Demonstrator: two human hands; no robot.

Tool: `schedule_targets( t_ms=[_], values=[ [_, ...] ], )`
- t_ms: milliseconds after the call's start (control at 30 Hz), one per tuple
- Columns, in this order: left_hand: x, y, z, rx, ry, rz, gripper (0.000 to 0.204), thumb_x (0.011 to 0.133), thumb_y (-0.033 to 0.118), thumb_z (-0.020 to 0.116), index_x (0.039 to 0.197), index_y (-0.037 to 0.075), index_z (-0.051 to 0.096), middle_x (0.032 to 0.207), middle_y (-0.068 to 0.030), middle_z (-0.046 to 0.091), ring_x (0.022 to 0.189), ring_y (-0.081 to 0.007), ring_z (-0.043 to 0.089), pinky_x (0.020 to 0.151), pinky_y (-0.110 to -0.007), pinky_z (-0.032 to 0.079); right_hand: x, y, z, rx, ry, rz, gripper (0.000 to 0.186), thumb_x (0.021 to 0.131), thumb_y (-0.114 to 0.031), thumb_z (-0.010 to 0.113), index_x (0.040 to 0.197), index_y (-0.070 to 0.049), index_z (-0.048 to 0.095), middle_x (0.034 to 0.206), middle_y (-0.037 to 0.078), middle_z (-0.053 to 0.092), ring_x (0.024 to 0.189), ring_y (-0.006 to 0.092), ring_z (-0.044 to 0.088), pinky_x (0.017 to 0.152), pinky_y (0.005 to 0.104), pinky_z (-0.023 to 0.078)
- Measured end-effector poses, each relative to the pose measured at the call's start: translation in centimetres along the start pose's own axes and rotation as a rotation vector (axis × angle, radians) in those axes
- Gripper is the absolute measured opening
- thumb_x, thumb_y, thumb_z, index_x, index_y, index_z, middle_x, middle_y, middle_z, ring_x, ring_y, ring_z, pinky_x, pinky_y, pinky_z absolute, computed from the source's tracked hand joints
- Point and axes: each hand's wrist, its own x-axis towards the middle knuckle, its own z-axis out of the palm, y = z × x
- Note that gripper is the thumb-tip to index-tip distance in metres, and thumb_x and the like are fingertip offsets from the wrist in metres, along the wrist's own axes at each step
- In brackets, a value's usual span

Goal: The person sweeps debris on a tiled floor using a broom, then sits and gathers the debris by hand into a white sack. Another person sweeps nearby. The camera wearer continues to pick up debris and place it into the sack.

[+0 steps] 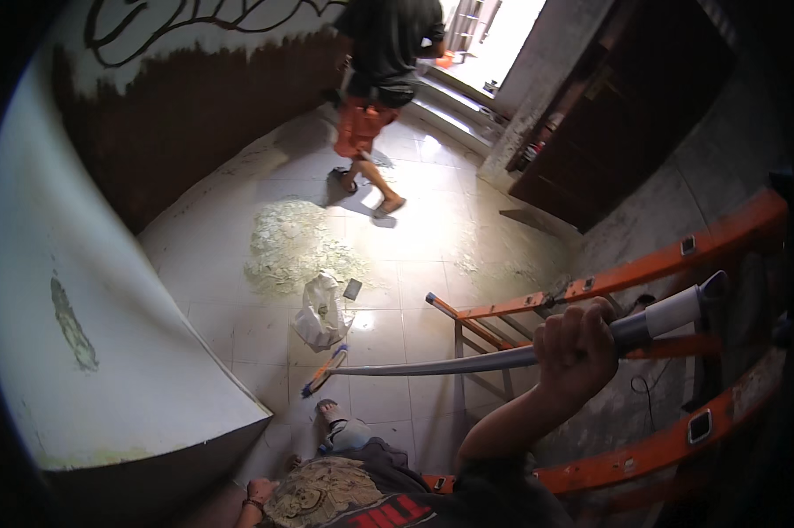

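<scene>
My right hand point(577, 350) is closed around the grey handle of a long-handled broom point(441, 364), near its upper end. A white sleeve covers part of the handle beyond my fist. The broom's narrow blue and orange head point(325, 371) is down by the tiled floor, just ahead of my foot. Low at my left side, my left hand point(260, 490) hangs beside my shirt with a band at the wrist; its fingers are too small and unclear to read. A crumpled white sack point(323, 310) lies beyond the broom head.
Pale flaky debris point(291, 242) is spread over the floor past the sack, near a small grey plate point(352, 289). An orange ladder point(626, 273) stands at right. Another person point(375, 97) walks near the steps point(454, 114) and bright doorway. A white wall block point(106, 334) juts in at left.
</scene>
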Motion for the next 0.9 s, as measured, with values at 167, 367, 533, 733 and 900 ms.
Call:
schedule_targets(
  t_ms=[167,367,533,733,900],
  values=[
    [1.9,-2.5,-0.5,0.028,-0.063,-0.032,0.039,0.077,0.034,0.071,0.091,-0.002,0.071,0.093,-0.0262,0.068,0.090,-0.0405,0.065,0.080,-0.046,0.051,-3.7,-1.0,1.7,-0.245,0.325,-0.136,0.021,0.100,-0.011,0.055,0.079,-0.010,0.048,0.049,-0.001,0.037,0.034,0.0081,0.032,0.031,0.0247,0.026],
    [5.8,1.0,-0.9,-0.054,0.002,0.167,0.037,0.075,0.032,0.072,0.087,-0.003,0.070,0.088,-0.0272,0.067,0.085,-0.0433,0.065,0.076,-0.047,0.051,-4.4,-1.0,2.3,-0.456,0.387,-0.273,0.029,0.097,-0.012,0.059,0.073,-0.013,0.044,0.048,-0.002,0.034,0.034,0.0078,0.032,0.033,0.0232,0.026],
    [9.0,3.8,-1.7,0.017,-0.051,0.121,0.036,0.075,0.031,0.073,0.083,-0.003,0.066,0.082,-0.0236,0.067,0.081,-0.0394,0.065,0.072,-0.044,0.051,-1.1,3.2,-3.2,-0.595,0.606,-0.234,0.037,0.094,-0.010,0.061,0.065,-0.014,0.038,0.047,-0.002,0.032,0.034,0.0084,0.030,0.034,0.0243,0.027],
    [10.1,10.2,-5.2,-0.149,-0.053,-0.072,0.037,0.077,0.028,0.071,0.090,-0.005,0.064,0.091,-0.0252,0.066,0.088,-0.0385,0.065,0.075,-0.044,0.050,2.9,6.9,-8.7,-0.729,0.643,-0.197,0.016,0.094,-0.014,0.060,0.080,-0.008,0.062,0.051,-0.004,0.036,0.036,0.0055,0.032,0.036,0.0204,0.030],
    [12.4,18.5,-9.6,-0.340,-0.046,-0.176,0.030,0.079,0.026,0.069,0.091,-0.002,0.064,0.094,-0.0215,0.068,0.090,-0.0319,0.067,0.076,-0.040,0.051,5.7,8.1,-11.3,-0.892,0.821,-0.102,0.023,0.099,-0.018,0.057,0.079,-0.008,0.062,0.051,-0.004,0.034,0.038,0.0050,0.034,0.037,0.0196,0.032]
  ],
)
